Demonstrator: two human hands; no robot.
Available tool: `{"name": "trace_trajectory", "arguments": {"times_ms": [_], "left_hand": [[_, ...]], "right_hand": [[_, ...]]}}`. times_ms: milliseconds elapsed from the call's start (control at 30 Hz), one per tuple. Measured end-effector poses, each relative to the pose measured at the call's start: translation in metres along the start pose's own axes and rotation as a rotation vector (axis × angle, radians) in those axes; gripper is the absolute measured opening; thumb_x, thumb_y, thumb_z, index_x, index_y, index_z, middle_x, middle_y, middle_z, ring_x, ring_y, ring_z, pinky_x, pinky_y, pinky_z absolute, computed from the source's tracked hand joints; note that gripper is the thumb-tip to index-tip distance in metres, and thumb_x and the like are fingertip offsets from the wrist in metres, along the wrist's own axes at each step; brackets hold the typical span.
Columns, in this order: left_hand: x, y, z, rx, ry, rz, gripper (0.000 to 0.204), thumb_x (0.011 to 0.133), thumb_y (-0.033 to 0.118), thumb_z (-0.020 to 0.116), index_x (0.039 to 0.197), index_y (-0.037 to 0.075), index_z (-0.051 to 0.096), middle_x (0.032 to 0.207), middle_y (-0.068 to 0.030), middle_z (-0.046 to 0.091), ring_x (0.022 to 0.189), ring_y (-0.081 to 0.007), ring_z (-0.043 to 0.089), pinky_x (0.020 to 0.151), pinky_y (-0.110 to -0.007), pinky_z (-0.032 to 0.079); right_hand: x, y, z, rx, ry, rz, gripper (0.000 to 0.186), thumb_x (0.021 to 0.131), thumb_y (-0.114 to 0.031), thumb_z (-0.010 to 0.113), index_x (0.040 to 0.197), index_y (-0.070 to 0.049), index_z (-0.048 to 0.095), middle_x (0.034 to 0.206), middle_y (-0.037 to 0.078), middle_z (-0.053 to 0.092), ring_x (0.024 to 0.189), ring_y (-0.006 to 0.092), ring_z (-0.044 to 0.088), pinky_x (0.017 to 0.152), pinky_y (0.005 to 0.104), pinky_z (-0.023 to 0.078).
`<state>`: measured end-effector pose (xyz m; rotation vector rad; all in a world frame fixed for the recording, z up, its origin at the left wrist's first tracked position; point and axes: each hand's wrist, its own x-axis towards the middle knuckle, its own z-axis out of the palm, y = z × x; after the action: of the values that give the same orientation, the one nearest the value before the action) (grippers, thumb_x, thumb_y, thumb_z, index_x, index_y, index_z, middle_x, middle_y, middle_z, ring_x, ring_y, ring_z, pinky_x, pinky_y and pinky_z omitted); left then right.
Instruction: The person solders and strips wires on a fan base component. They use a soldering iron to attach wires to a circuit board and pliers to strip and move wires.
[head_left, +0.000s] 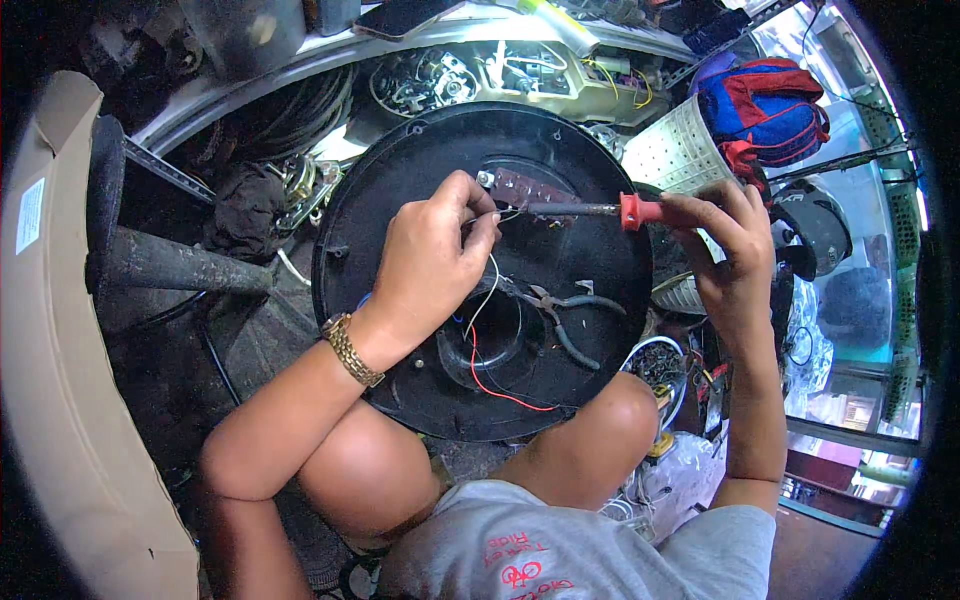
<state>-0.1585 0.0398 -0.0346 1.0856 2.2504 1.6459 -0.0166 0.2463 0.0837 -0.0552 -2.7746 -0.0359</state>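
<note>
My right hand [725,225] grips the red handle of a soldering iron [575,210]. Its grey barrel points left, and the tip reaches my left hand's fingertips. My left hand [432,248] is closed in a pinch on the end of a thin white wire [491,290]; the exact contact with the tip is too small to tell. Under both hands lies a round black plastic housing [390,180] across my knees. Inside it rest pliers [567,320] with grey handles, a red wire [485,383] and a dark reddish-brown board or strip [535,193].
A white perforated basket [680,150] and a blue and red bag [765,110] stand at the back right. Behind the housing are metal machine parts [425,80]. A cardboard sheet [70,330] borders the left; a tub of dark bits [655,362] sits near my right knee.
</note>
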Motion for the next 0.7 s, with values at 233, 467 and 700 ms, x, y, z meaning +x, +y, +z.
{"name": "trace_trajectory", "arguments": {"times_ms": [233, 467, 700], "left_hand": [[0.0007, -0.0019, 0.0033, -0.029, 0.024, -0.008, 0.008, 0.081, 0.004, 0.061, 0.083, 0.0, 0.054, 0.069, -0.0178, 0.065, 0.064, -0.0301, 0.066, 0.056, -0.037, 0.048], [0.0016, -0.0022, 0.0056, -0.018, 0.032, -0.015, 0.011, 0.079, 0.005, 0.064, 0.083, 0.0, 0.056, 0.07, -0.0203, 0.064, 0.065, -0.0363, 0.064, 0.057, -0.042, 0.048], [0.0026, -0.0042, 0.005, 0.054, 0.02, 0.03, 0.008, 0.084, 0.004, 0.06, 0.085, -0.001, 0.054, 0.07, -0.0164, 0.067, 0.063, -0.0252, 0.068, 0.056, -0.033, 0.048]], "right_hand": [[-0.0012, 0.0028, 0.0028, 0.008, 0.011, 0.006, 0.033, 0.067, -0.003, 0.066, 0.097, -0.015, 0.07, 0.083, 0.006, 0.058, 0.08, 0.0271, 0.051, 0.07, 0.0369, 0.04], [-0.002, 0.0035, 0.0032, 0.003, -0.002, 0.024, 0.032, 0.067, -0.003, 0.065, 0.097, -0.015, 0.07, 0.084, 0.006, 0.058, 0.081, 0.0272, 0.051, 0.07, 0.0371, 0.04], [-0.0018, 0.0053, 0.0051, 0.013, 0.003, 0.02, 0.032, 0.067, -0.003, 0.065, 0.097, -0.013, 0.07, 0.084, 0.007, 0.057, 0.081, 0.0272, 0.05, 0.071, 0.037, 0.04]]}}
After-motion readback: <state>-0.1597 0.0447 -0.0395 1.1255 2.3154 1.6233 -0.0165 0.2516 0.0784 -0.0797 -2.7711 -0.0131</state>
